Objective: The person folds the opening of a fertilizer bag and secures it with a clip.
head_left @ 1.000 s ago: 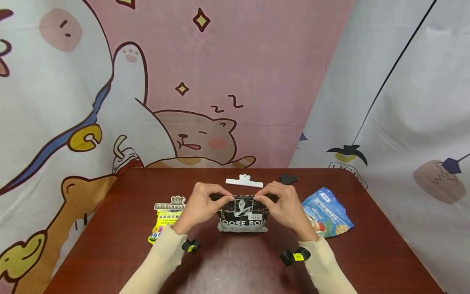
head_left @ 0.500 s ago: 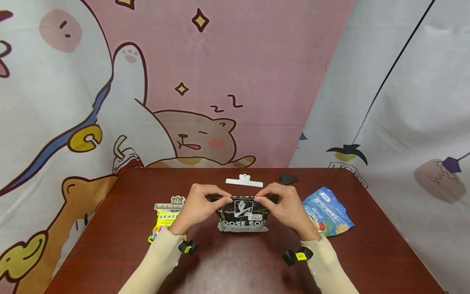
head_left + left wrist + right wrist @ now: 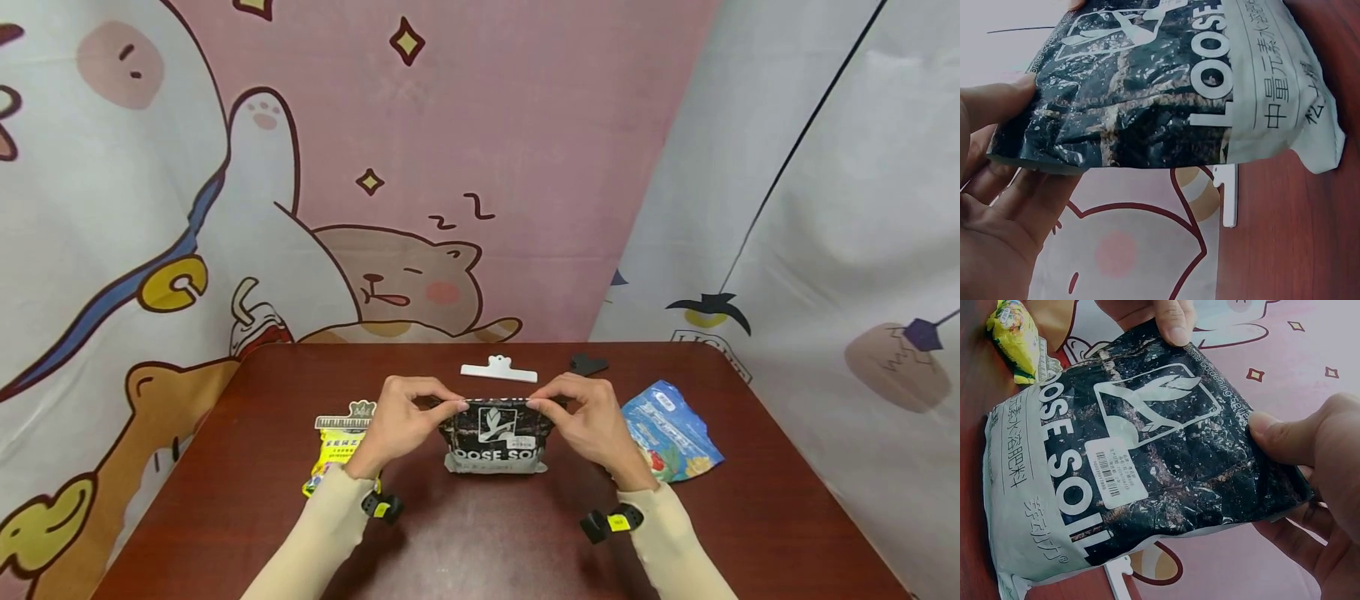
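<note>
A black and white bag of loose soil stands upright on the table in front of me. Its lettering and a plant drawing face me, and a barcode sticker shows in the right wrist view. My left hand pinches the left part of the top edge, thumb on the near face and fingers behind. On the right part of that edge, my right hand has the same pinch. The top edge looks folded over and stretched straight between both thumbs. Fingers behind the bag are partly hidden.
Behind the bag lies a white clip, with a black clip to its right. Left of my hands is a yellow packet with a piano-patterned clip on its top. A blue bag lies at the right.
My hands have slid slightly apart along the bag's top edge, the left one leftward and the right one rightward. The bag stays in the same place.
</note>
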Demonstrator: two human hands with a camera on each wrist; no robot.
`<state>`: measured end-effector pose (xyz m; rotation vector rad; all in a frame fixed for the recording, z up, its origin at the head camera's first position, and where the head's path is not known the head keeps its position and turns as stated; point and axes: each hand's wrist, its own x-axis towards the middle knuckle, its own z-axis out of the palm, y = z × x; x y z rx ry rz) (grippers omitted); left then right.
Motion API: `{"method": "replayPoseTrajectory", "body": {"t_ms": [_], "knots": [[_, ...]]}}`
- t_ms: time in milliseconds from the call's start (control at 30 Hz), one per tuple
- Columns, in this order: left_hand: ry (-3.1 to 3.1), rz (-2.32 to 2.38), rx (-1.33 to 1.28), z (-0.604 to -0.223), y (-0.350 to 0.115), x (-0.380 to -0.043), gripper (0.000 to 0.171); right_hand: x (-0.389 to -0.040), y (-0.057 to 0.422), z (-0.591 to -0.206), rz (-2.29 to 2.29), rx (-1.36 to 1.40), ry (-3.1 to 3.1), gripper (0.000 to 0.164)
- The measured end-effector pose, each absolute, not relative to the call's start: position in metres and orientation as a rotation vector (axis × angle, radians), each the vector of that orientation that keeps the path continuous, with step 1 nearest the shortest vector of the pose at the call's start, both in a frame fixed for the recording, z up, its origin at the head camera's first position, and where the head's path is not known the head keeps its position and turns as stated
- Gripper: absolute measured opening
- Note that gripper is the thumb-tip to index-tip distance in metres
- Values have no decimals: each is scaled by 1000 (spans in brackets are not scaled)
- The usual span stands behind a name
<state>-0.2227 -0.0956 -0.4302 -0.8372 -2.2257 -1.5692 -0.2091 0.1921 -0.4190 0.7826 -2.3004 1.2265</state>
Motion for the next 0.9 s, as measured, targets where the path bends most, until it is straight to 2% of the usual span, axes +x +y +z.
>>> {"method": "replayPoseTrajectory", "body": {"t_ms": [133, 500, 667, 900], "knots": [[-2221, -1567, -832, -429, -94, -224, 2, -210, 194, -419, 1214, 807, -2286, 10], [-2265, -1731, -709, -439, -101, -223, 9, -207, 203, -420, 1333, 674, -2440, 9], [-2237, -1759, -733, -440, -106, -222, 10, -207, 207, -423, 1351, 628, -2431, 8], [-2200, -1704, -733, -440, -105, -223, 3, -212, 201, -425, 1238, 718, -2252, 9]]}}
